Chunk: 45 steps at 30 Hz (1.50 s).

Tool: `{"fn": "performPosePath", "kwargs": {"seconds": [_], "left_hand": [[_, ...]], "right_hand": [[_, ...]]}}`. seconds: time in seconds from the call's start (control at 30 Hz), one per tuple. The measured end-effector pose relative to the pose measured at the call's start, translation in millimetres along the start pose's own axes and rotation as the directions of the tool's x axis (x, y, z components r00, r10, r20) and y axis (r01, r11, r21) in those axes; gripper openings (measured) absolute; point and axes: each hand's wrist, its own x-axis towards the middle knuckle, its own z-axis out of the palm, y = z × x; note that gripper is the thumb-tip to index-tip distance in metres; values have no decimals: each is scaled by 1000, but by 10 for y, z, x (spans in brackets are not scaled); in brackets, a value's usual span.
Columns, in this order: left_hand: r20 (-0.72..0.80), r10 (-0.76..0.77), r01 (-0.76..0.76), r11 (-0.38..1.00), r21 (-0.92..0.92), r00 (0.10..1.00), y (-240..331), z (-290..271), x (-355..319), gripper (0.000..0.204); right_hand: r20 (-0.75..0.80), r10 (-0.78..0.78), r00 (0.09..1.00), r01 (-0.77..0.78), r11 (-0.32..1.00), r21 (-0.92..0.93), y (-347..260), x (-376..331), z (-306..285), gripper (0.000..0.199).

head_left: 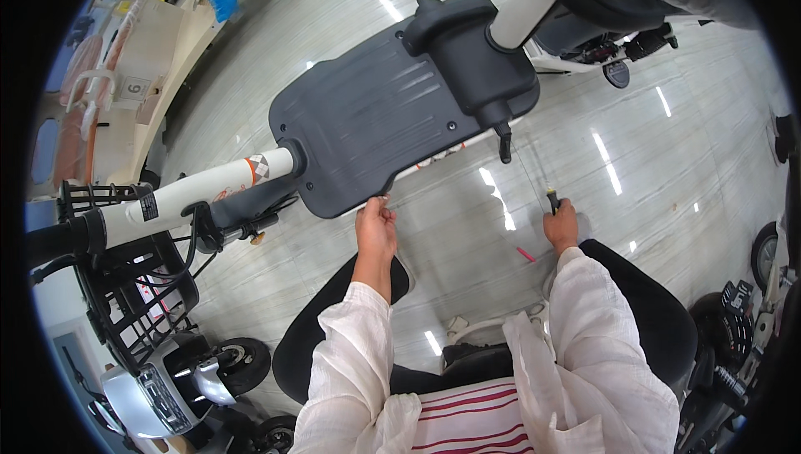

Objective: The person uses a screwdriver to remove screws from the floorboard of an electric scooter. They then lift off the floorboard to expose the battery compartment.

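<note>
A dark grey plastic footboard (359, 108) of a white electric scooter lies across the view, with screws near its corners. My left hand (375, 233) is at its near edge, with fingers curled and fingertips at the rim. Whether they grip the rim or some small piece is too small to tell. In my right hand (562, 224) is a screwdriver (552, 200) with a black and yellow handle. Its long thin shaft points up toward the black kickstand-like lever (504, 143) beside the seat-post housing (484, 70).
A small pink-red stick (525, 254) lies on the glossy tiled floor (467, 245). The scooter's white front tube (196, 187) and black basket (125, 270) are at left. Other scooters stand at lower left (158, 391) and right (726, 329). A cluttered wooden bench (167, 62) is at upper left.
</note>
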Motion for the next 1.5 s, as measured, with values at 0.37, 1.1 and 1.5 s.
{"fn": "performPosePath", "kwargs": {"seconds": [0.37,1.1,1.5], "left_hand": [[44,14,-15,999,30,999,-65,-29,90,8],[18,12,-12,999,37,1000,-26,8,24,6],[-533,-86,129,991,43,841,610,-138,-205,38]], "right_hand": [[83,-783,617,787,612,-78,-1636,-519,-1247,31],[327,-841,430,891,454,-4,-2218,341,-949,40],[369,-828,422,896,443,-29,-2296,350,-830,42]]}}
